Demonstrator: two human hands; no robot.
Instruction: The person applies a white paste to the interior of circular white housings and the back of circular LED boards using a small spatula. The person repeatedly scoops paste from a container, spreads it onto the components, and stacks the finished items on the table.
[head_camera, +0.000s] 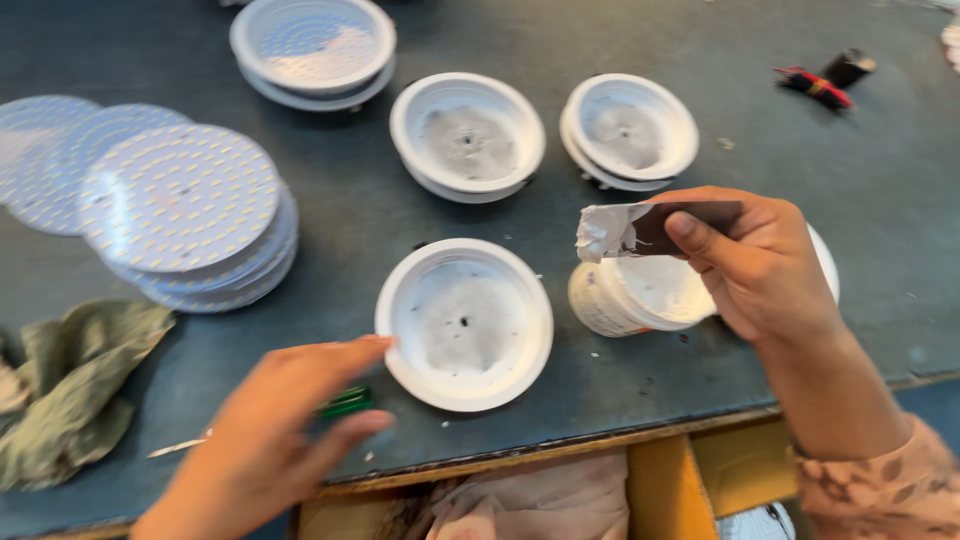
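Right hand (755, 262) grips a paste-smeared spatula (640, 228) above the paste tub (630, 295); left hand (275, 430), fingers released, touches the white housing (464, 322) beside that tub.

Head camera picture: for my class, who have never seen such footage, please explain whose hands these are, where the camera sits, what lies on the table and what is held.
The camera sits on a person's head, looking down at their own bare hands. The right hand holds a flat scraper smeared with white paste above a small tub of paste. The left hand is open, fingertips at the rim of a white round dish. On the dark table lie more white dishes, a stack of dotted round boards, a green cloth and a small green object.
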